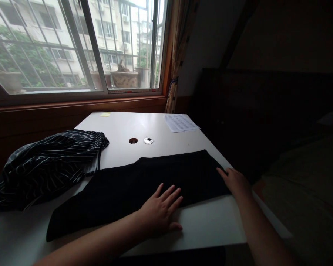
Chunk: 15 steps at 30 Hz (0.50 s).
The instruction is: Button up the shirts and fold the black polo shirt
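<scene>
Well to the left of the left grip, a bunched, striped garment (52, 162) meets the upper edge of a long dark cloth (113, 188) on a white counter (119, 125); care at that meeting point should keep the striped fabric from being dragged along. The dark cloth's left end slants out beyond the left grip's wrist, toward the near side, and probably needs its own light pass to lie even. Farther off, beyond the left grip, sit a round hole (133, 140) and a small disc (148, 140), both clear of the dark cloth.

At center, the left grip (162, 212) is open, palm down with fingers spread over the dark cloth's near edge, its thumb out over the counter. Broad, even pressure seems best here, since a hard push from the fingertips could ruck the fabric. Beyond and to the right of it lie printed sheets (181, 123), out of the work's way.

At the far right, the right grip (235, 183) rests at the dark cloth's right end, near the counter's edge; whether it pinches or merely presses, one cannot tell. Steady contact there likely anchors the fabric, provided it does not tug that end askew.
</scene>
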Each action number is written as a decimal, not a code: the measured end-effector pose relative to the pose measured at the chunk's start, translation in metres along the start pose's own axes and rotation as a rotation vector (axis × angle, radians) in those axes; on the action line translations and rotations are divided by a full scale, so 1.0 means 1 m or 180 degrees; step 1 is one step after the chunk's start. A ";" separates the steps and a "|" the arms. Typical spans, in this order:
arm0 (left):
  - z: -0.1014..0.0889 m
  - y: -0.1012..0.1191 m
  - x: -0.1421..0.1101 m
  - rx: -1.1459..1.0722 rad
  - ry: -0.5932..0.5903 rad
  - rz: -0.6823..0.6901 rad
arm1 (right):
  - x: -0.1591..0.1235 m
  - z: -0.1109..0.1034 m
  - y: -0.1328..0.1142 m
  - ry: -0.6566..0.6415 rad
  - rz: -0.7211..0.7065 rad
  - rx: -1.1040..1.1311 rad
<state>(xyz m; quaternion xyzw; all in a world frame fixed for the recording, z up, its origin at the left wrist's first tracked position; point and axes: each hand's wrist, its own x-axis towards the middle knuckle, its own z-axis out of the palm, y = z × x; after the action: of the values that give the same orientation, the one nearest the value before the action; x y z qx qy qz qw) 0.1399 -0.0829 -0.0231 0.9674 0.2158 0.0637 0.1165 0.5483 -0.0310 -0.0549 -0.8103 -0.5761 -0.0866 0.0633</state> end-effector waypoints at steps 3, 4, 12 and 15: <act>0.002 0.008 0.021 -0.0146 0.0012 0.0264 | -0.001 -0.001 -0.001 -0.0032 0.0027 0.0052; 0.002 0.010 0.028 -0.0169 0.0023 0.0305 | -0.001 -0.001 -0.001 -0.0037 0.0037 0.0072; 0.013 0.016 0.074 0.0022 0.0163 0.0439 | -0.001 0.000 0.000 -0.0031 0.0055 0.0128; 0.018 0.019 0.092 0.0208 0.0216 0.0508 | 0.000 0.001 0.001 -0.0026 0.0051 0.0135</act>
<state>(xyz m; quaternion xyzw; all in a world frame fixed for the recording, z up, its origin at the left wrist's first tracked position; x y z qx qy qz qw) 0.2330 -0.0630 -0.0288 0.9821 0.1438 0.0985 0.0720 0.5496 -0.0315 -0.0563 -0.8137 -0.5716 -0.0706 0.0789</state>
